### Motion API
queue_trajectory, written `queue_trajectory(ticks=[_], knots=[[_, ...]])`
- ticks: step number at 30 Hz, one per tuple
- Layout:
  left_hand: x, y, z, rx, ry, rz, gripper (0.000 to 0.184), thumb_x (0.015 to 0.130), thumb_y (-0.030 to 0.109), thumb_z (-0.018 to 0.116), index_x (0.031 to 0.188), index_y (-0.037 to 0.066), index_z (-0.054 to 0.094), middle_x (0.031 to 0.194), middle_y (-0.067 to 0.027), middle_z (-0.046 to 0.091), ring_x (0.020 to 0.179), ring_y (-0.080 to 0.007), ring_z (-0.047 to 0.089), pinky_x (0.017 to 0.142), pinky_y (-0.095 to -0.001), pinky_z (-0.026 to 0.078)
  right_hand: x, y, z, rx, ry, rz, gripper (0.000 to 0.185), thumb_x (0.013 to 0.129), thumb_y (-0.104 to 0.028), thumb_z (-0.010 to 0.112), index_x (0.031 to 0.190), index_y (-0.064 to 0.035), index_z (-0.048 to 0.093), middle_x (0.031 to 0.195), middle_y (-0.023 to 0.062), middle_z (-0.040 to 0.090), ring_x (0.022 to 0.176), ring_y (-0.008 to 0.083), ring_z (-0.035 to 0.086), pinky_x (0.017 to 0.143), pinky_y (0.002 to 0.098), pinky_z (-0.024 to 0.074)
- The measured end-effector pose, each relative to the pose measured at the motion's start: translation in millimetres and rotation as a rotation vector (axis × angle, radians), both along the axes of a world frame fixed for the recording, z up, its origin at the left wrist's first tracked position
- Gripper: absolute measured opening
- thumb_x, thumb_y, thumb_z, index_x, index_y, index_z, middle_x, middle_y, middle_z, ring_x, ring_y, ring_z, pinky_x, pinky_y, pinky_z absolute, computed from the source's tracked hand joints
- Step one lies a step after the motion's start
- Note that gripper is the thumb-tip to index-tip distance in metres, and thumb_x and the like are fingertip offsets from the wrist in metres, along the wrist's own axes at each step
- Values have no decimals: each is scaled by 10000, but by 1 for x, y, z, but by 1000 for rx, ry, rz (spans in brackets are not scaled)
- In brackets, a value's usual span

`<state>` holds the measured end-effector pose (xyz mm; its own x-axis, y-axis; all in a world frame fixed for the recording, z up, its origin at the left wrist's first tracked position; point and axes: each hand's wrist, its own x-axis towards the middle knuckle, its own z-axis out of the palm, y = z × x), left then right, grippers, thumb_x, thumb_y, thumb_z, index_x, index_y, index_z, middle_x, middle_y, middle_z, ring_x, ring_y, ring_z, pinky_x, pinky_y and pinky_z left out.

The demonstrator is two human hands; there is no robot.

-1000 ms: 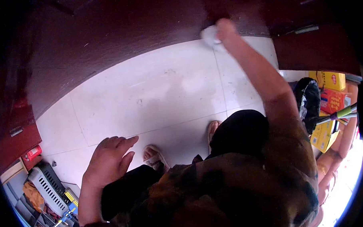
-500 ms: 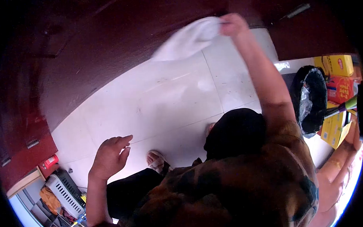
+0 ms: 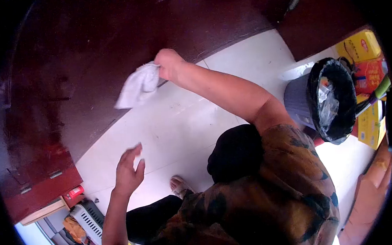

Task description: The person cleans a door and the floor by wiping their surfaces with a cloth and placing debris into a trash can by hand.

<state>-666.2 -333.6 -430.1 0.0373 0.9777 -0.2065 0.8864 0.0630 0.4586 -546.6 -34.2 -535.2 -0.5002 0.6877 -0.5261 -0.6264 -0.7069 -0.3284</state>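
Observation:
A white cloth hangs from the closed fingers of my right hand, which is stretched out against the lower edge of a dark red wooden furniture front. The cloth's upper end is bunched in the fist and its loose end trails to the lower left. Above the floor at the left, my left hand holds nothing, its thumb and fingers apart.
A grey bin with a black liner stands at the right, with yellow boxes and a green handle behind it. At lower left are a red can and a grey slatted crate. Pale tiles cover the floor.
My right hand has swept the cloth leftward and a little down along the furniture front. My left hand has shifted slightly right. The view has turned, showing more of the bin.

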Motion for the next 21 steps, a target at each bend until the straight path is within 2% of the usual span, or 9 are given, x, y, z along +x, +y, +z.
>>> queue_trajectory(ticks=[3,5,8,13,14,17,18,20,21], knots=[[-2,41,-40,-31,-573,466,549,867,104,595,1372,77,381,1360,-138,463,1198,-289,481,863,-408,468,36,3,28,55,173,70,242,703,151,437,937,146,497,959,243,532,903,414,589,864,515,499],[15,91,-38,-177,-1396,784,494,900,199,580,1354,91,417,1360,-122,467,1192,-267,474,871,-389,456,67,3,22,229,233,168,326,738,136,451,1060,159,501,1095,247,550,1000,363,588,898,448,491],[38,145,-67,-261,-1931,324,557,890,342,607,1341,71,425,1377,-106,450,1217,-285,466,922,-436,446,117,-20,28,421,86,127,353,775,77,495,1126,114,515,1134,224,557,1014,350,584,893,425,486],[116,186,-61,2,-1205,625,408,906,160,570,1290,53,480,1257,-97,552,1117,-217,542,916,-378,458,176,-51,-26,1076,-716,-269,451,809,-106,616,1233,6,507,1178,222,543,1087,380,549,924,423,455],[129,190,-58,-6,-1082,616,406,904,144,564,1289,45,478,1256,-97,551,1113,-216,544,920,-376,457,178,-64,-25,1418,-1201,-442,607,760,-119,679,1312,-15,450,1232,236,513,1168,350,514,966,404,431],[171,179,-33,-178,-557,119,368,863,123,594,1217,46,528,1159,-99,589,1074,-248,559,915,-366,446,178,-84,-12,1550,-1037,-215,660,698,-58,714,1314,-63,477,1247,202,524,1183,339,508,980,403,416],[167,177,-21,-86,-373,30,360,852,117,598,1198,36,543,1167,-112,585,1093,-258,549,934,-372,435,174,-76,-31,1403,-716,-200,646,657,-12,716,1270,-92,527,1240,175,533,1188,353,491,990,413,404],[140,187,12,101,-8,-149,344,829,104,605,1160,17,571,1184,-137,578,1132,-277,530,972,-385,413,184,-42,-36,1372,-911,-567,594,662,1,700,1231,-85,554,1217,159,549,1176,355,493,985,408,404],[127,203,38,514,149,-425,325,800,97,616,1115,15,607,1231,-168,552,1178,-307,502,997,-407,390,192,-21,-34,1341,-1005,-755,568,664,8,692,1211,-81,567,1205,151,557,1170,357,493,982,405,405]])
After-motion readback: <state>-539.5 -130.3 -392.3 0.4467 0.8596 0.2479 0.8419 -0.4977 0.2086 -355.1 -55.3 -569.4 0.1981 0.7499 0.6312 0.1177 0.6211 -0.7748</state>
